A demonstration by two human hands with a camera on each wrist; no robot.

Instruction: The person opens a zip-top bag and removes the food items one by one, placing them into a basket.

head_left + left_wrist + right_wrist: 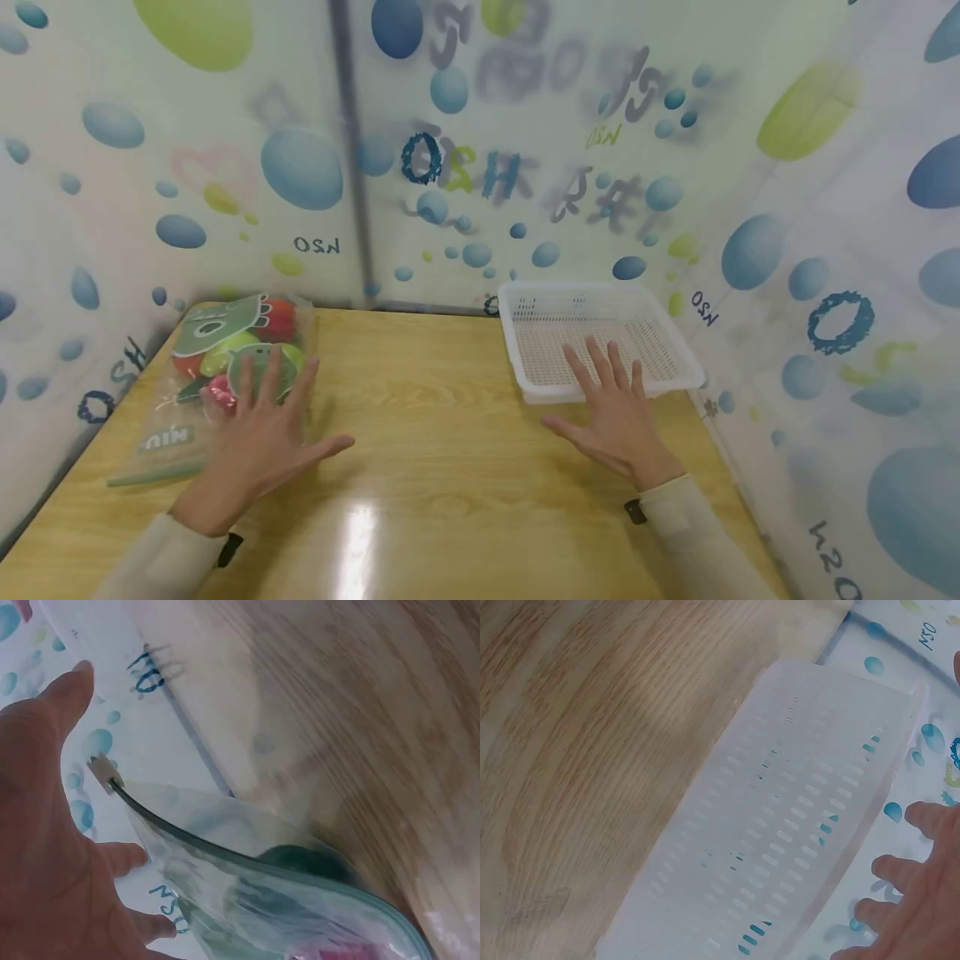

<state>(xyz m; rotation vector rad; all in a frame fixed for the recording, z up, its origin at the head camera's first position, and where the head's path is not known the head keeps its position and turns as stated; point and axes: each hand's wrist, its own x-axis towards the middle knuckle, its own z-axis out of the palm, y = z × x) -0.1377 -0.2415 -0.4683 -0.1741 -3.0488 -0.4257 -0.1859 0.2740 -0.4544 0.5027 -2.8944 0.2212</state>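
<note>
Looking at a yellowish wood-grain tabletop [423,400], pretty glossy, enough to throw back a bright streak of light [358,537] on the near side. Over on the left, got a clear plastic bag [180,417] lying there, printed with green cartoon shapes and see-through enough to show lumps of red, yellow-green and pink. Has a green zip strip [150,476] along the near end, fitted with a pale slider [105,774]. Also got a white plastic basket [543,346] up at the back right, shallow, full of slots, sitting upright near the right edge. Set well apart from the bag, with a stretch of wood grain between.
</note>
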